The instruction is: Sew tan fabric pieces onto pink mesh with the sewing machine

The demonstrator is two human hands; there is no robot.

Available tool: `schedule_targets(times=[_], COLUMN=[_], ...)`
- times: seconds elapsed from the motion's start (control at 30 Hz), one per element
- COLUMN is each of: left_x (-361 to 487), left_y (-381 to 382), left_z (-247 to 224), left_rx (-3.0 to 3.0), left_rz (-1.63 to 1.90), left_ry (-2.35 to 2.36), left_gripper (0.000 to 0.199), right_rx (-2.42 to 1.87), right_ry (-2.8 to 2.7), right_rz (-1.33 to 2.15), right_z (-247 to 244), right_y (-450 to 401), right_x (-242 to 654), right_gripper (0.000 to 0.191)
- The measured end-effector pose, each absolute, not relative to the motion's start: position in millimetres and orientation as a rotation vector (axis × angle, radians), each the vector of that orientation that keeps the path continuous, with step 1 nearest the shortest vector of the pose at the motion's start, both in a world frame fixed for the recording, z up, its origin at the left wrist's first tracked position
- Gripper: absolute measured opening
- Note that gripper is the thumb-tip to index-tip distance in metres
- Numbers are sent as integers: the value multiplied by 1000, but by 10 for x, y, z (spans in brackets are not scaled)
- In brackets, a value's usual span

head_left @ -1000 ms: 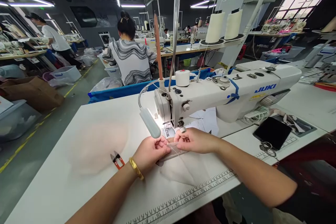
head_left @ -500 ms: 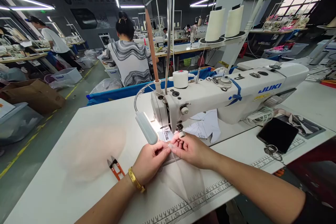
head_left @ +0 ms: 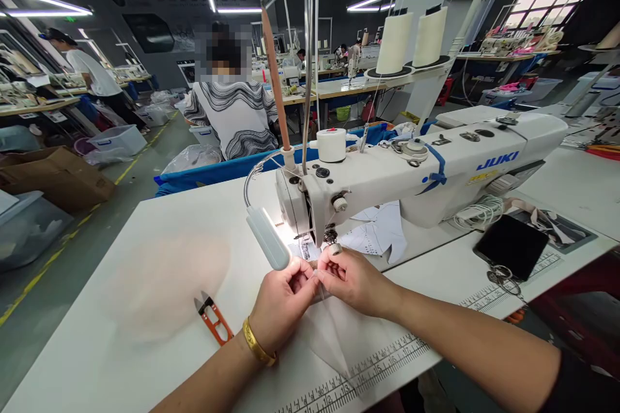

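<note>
My left hand (head_left: pixel 285 297) and my right hand (head_left: pixel 356 281) meet fingertip to fingertip just in front of the sewing machine (head_left: pixel 378 168). Both pinch the edge of a thin, sheer white fabric (head_left: pixel 329 329), which hangs from the fingers over the table's front and the printed ruler. The machine's needle area, behind the fingers, is lit by a lamp (head_left: pixel 268 239) on a bent neck. Thread snips (head_left: pixel 213 317) with orange handles lie left of my left wrist. A pale, sheer pinkish fabric (head_left: pixel 169 284) is spread on the table beyond them.
Paper patterns (head_left: pixel 380 229) lie under the machine arm. To the right, a black phone (head_left: pixel 512 246) and keys (head_left: pixel 504 281) rest by a grey tray. Thread cones (head_left: pixel 394 45) stand above the machine. A co-worker (head_left: pixel 237 110) sits ahead, beyond a blue cloth bin (head_left: pixel 208 171).
My left hand has shifted slightly right and down, its fingers more curled beside the right hand's. The fabric is still pinched. The view has turned slightly.
</note>
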State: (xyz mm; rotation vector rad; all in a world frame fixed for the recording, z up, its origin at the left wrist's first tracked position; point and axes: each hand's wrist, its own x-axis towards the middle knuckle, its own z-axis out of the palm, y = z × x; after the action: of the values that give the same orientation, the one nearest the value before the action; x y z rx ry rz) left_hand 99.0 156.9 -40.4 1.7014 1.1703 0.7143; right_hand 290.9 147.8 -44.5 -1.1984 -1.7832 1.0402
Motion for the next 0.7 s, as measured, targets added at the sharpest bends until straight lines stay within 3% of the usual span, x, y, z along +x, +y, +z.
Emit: schedule_targets(times=[0.2,0.43,0.7], left_x=[974,979,974], left_y=[1576,1564,1569], left_z=[-379,-380,-299], left_rx=[1458,1585,1660], left_rz=[584,651,600], left_ry=[1053,1158,1144], left_gripper=[41,32,40], right_rx=[-1197,-1199,-1159], right_ry=[-1755,-1708,-1716], right_rz=[1037,1089,1178], right_z=[-393,-380,-402], right_y=[1466,1467,1470], right_x=[2902,2904,2940], right_gripper=[18,16,15])
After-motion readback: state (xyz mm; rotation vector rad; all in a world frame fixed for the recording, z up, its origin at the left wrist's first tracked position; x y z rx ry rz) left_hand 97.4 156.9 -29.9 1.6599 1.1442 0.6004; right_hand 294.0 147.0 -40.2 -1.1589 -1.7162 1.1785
